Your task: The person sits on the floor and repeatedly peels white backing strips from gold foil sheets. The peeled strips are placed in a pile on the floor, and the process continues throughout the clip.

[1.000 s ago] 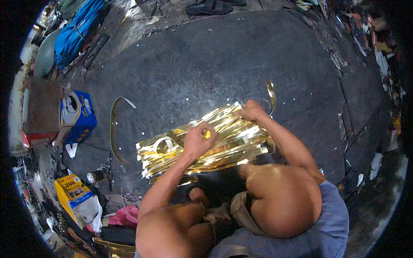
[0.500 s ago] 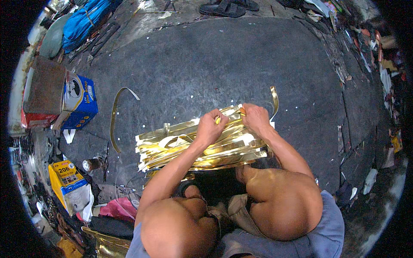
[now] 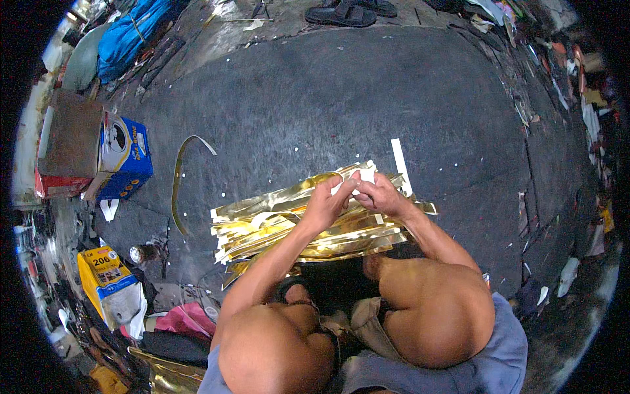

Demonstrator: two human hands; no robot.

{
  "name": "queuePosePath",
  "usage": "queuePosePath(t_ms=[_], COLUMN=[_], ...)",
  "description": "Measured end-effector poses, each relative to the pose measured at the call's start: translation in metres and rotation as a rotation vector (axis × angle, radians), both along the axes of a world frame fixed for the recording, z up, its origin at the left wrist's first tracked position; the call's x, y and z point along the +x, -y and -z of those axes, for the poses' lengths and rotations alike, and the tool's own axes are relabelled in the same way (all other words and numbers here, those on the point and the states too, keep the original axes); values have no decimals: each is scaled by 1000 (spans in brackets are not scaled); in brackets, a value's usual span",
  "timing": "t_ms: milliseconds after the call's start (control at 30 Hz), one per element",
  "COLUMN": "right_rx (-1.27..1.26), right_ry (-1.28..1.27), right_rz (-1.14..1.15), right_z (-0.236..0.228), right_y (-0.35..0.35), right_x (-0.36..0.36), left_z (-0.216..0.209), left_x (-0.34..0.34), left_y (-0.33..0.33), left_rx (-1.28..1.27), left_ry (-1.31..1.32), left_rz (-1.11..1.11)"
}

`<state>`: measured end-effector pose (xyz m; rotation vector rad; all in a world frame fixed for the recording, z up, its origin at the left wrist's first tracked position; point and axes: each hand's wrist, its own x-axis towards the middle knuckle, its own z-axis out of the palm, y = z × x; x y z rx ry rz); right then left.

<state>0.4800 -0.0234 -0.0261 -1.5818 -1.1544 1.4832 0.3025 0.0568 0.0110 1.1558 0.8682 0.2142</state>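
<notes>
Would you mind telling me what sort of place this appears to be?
Probably a small, cluttered workshop, though I can't be certain: a pile of shiny gold strips lies on the dark floor, a blue box stands to the left, and scraps litter the right edge.

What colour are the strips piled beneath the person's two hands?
The piled strips are mostly shiny gold, seen best in the head view.

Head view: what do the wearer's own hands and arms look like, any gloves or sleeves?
The left hand and right hand are ungloved. Both forearms are bare, without sleeves, and no watch or bracelet shows. A blue-grey garment appears at the lower edge.
</notes>
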Motion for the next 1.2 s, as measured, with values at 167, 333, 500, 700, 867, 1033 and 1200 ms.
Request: queuePosePath(t_ms=[167, 333, 500, 700, 867, 1033, 1200], right_rx=[58, 32, 328, 243, -40, -220, -260], right_ry=[-334, -1158, -615, 683, 912, 909, 657], right_rz=[272, 977, 1488, 1261, -127, -54, 234], right_z=[-25, -24, 51, 17, 11, 33, 53], right_y=[-6, -16, 107, 61, -11, -23, -10], right_x=[-17, 80, 347, 307, 108, 40, 49], left_z=[-5, 13, 55, 45, 29, 43, 34], left_x=[-18, -104, -290, -397, -147, -55, -28], left_y=[3, -53, -154, -166, -105, -15, 3], left_rx=[480, -104, -152, 607, 974, 636, 520], left_ry=[68, 99, 410, -130, -286, -124, -103], left_rz=[-78, -752, -1308, -1462, -579, -144, -38])
